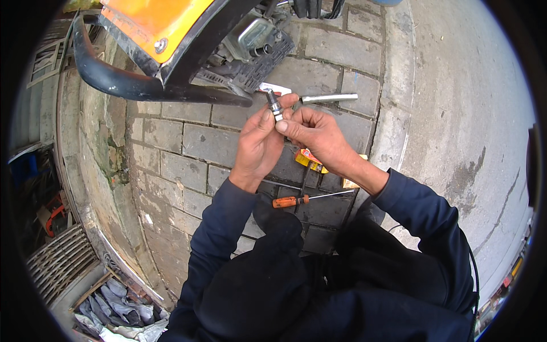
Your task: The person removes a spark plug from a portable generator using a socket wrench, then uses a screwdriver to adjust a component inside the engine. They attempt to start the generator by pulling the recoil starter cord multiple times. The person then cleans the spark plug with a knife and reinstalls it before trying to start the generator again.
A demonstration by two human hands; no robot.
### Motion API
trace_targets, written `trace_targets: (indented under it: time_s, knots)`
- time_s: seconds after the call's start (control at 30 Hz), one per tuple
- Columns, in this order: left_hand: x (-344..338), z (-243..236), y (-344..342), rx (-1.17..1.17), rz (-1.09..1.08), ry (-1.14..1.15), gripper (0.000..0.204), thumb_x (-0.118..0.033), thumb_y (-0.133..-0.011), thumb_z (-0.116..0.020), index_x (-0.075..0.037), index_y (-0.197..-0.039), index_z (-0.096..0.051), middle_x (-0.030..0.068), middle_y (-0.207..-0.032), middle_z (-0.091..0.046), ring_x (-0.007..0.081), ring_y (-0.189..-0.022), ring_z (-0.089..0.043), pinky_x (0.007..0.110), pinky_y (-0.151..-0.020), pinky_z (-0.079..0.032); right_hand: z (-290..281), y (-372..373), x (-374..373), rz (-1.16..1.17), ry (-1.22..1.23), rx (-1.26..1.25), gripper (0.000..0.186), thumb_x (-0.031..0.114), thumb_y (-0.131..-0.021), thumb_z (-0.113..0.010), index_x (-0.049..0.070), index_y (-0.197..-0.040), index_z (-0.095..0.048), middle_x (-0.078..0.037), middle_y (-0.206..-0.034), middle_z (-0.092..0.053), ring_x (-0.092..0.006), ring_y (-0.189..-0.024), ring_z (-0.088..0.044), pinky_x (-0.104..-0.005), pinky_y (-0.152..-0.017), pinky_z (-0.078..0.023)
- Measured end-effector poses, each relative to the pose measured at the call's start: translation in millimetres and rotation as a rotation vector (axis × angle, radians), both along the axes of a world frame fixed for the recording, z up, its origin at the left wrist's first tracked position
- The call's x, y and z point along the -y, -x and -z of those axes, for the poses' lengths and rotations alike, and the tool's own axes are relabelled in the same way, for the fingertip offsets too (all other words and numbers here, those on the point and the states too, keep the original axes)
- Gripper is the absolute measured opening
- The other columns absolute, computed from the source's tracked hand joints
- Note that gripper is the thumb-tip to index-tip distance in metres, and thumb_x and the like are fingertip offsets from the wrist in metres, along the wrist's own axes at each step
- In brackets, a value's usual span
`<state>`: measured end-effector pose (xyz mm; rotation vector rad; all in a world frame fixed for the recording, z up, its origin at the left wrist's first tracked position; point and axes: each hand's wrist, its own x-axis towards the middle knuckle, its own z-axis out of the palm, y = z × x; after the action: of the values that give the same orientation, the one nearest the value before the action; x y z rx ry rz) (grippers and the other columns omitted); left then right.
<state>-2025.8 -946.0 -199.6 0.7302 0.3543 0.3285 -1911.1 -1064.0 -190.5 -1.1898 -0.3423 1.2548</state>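
A spark plug point(274, 105) with a dark threaded end and a white lower part is held up between my two hands. My left hand point(260, 139) pinches its metal body between thumb and fingers. The thumb and fingertips of my right hand point(316, 134) close on the plug's white lower end. Just beyond my hands, a silver metal tube point(330, 98) lies on the paving. Under my right wrist is a small yellow and red box point(310, 161). Nearer to me, an orange-handled screwdriver point(292, 202) lies with its shaft pointing right.
An orange machine point(159, 23) with a black tubular frame point(125, 85) and exposed engine point(250, 43) stands at the far left. Grey paving bricks point(185, 171) meet a kerb and road point(461, 125) on the right. A sack of grey scraps point(117, 308) sits lower left.
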Motion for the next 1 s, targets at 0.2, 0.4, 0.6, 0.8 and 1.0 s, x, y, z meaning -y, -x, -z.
trace_targets:
  time_s: [0.2, 0.4, 0.6, 0.8, 1.0]
  knots:
    - [-6, 13, 11, -0.06, 0.041, -0.132, 0.047, -0.026, -0.11, -0.049, 0.008, -0.142, -0.054, 0.0031, -0.109, -0.062, 0.0145, -0.105, -0.057, 0.031, -0.099, -0.042, 28, -23, 9, -0.147, 0.024, 0.106, 0.031, 0.033, -0.097, -0.075, 0.004, -0.089, -0.069, 0.001, -0.076, -0.06, -0.0064, -0.07, -0.052, -0.0247, -0.063, -0.042]
    - [-10, 36, 60, -0.359, 0.001, -0.271, 0.041, -0.023, -0.108, -0.056, 0.004, -0.139, -0.058, 0.0027, -0.104, -0.064, 0.0135, -0.101, -0.059, 0.03, -0.093, -0.045, 85, -60, 19, -0.211, 0.465, 0.619, 0.034, 0.032, -0.095, -0.071, -0.001, -0.089, -0.07, -0.011, -0.076, -0.069, -0.0205, -0.074, -0.066, -0.0372, -0.071, -0.052]
    - [-12, 54, 107, -0.573, -0.11, -0.274, 0.035, -0.019, -0.105, -0.061, 0.001, -0.133, -0.062, 0.003, -0.098, -0.066, 0.0125, -0.091, -0.06, 0.027, -0.085, -0.047, 102, -29, 13, -0.393, 0.367, 0.912, 0.021, 0.024, -0.09, -0.068, 0.003, -0.092, -0.071, -0.022, -0.092, -0.073, -0.042, -0.091, -0.071, -0.0503, -0.082, -0.055]
    - [-10, 55, 122, -0.594, -0.155, -0.182, 0.031, -0.016, -0.102, -0.066, -0.003, -0.13, -0.065, -0.0008, -0.105, -0.067, 0.0086, -0.09, -0.06, 0.026, -0.085, -0.048, 117, 20, -35, -0.527, -0.037, 1.307, 0.027, 0.018, -0.083, -0.072, 0.002, -0.104, -0.066, -0.018, -0.104, -0.067, -0.0391, -0.104, -0.066, -0.0467, -0.088, -0.055]
    - [-8, 44, 123, -0.614, -0.134, -0.288, 0.034, -0.017, -0.102, -0.066, 0.001, -0.132, -0.064, 0.0011, -0.101, -0.067, 0.0101, -0.092, -0.061, 0.026, -0.085, -0.047, 138, 54, -59, -0.627, -0.118, 1.546, 0.031, 0.017, -0.079, -0.076, 0.001, -0.102, -0.063, -0.017, -0.101, -0.065, -0.0363, -0.099, -0.066, -0.0442, -0.084, -0.056]
